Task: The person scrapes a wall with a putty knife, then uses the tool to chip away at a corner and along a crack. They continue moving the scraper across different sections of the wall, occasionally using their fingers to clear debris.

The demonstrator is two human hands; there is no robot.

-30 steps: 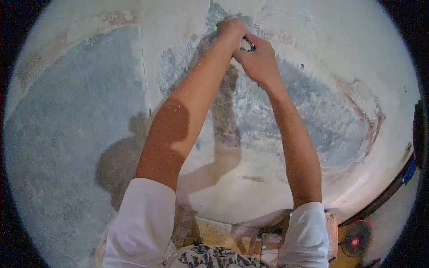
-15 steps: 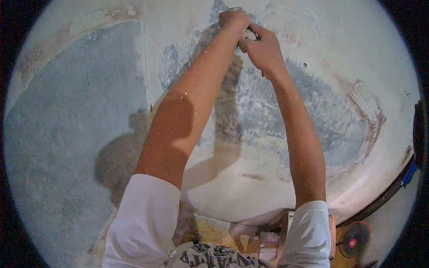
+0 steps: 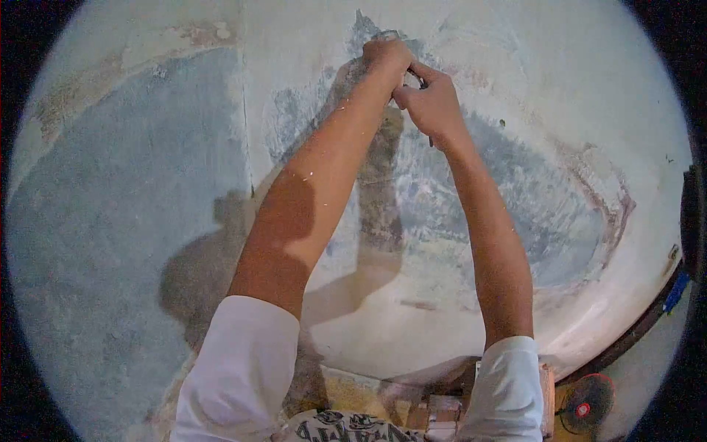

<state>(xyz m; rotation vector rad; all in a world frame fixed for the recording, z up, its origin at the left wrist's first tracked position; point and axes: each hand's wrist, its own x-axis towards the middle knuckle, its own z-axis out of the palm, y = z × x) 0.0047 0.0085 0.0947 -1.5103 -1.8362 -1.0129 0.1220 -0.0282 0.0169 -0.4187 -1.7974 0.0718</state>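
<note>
Both of my hands are raised high against a wall point(image 3: 434, 269) with worn, patchy grey and white paint. My left hand point(image 3: 388, 60) is closed in a fist-like grip at the top of a bare grey patch, its fingertips hidden behind the hand. Just right of it and slightly lower, my right hand point(image 3: 433, 107) is wrapped round a slim dark tool point(image 3: 422, 82). Part of the tool shows between thumb and forefinger, and a dark end pokes out below the palm near the wrist. Its working end is hidden by my hands. Small pale flecks dot my left forearm.
A large blue-grey area point(image 3: 125, 199) covers the wall at left. Rough, flaking edges point(image 3: 615, 199) run down the right side. Low at right stands a round dark fan point(image 3: 584, 409) with a red rim, near a dark curved edge and a blue item point(image 3: 675, 292).
The whole view has tilted up a little, so the wall sits lower in it. My hands have slid slightly down the wall, keeping the same grip.
</note>
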